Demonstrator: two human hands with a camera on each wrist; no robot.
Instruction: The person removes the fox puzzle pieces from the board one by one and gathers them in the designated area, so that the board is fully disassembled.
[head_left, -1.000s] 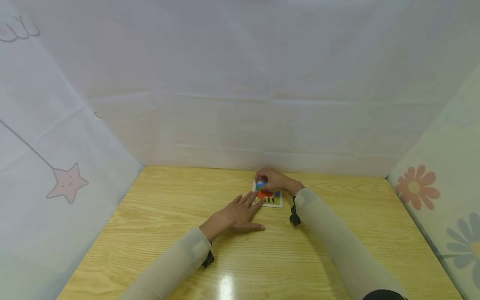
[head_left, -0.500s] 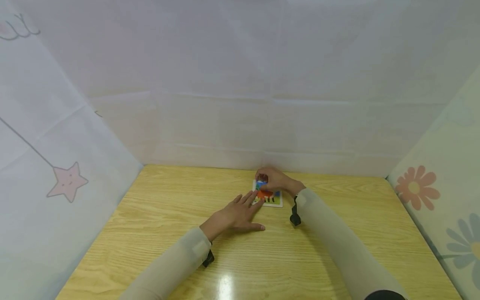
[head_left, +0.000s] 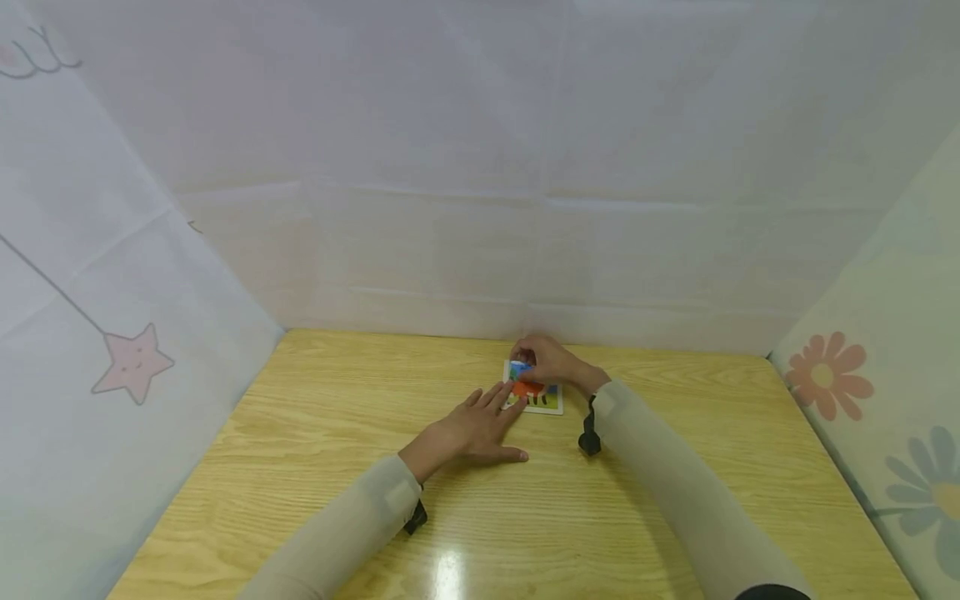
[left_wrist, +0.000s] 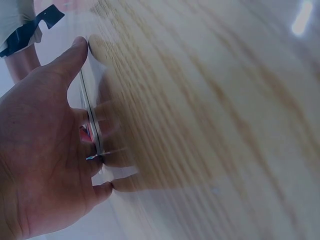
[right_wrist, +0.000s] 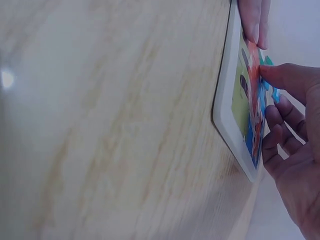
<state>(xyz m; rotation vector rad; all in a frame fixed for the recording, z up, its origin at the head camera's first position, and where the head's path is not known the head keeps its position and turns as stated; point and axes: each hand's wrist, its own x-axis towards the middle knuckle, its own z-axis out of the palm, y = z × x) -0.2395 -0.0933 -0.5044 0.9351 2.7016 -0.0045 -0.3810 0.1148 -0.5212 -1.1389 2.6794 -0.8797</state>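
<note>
A small flat picture puzzle board (head_left: 553, 410) with a white rim lies near the table's back edge. Its picture shows an orange animal over green ground and blue sky. My left hand (head_left: 476, 427) lies palm down with spread, straight fingers, their tips resting on the board's left part. Over the upper part, my right hand (head_left: 553, 362) pinches a light-blue and green puzzle piece (right_wrist: 275, 94) between thumb and fingers. In the right wrist view that piece stands up from the board's surface, and the thumb tip touches the orange area. The fingers hide part of the picture.
The wood-grain table (head_left: 337, 383) carries the board and meets a white cloth backdrop (head_left: 420, 267) close behind my right hand. Printed cloth walls stand at left and right. A black wrist strap (head_left: 590, 437) hangs beside the right forearm.
Both hands stay almost in place on the board. The right fingers shift only slightly at the puzzle piece, and the whole head view drifts a little.
</note>
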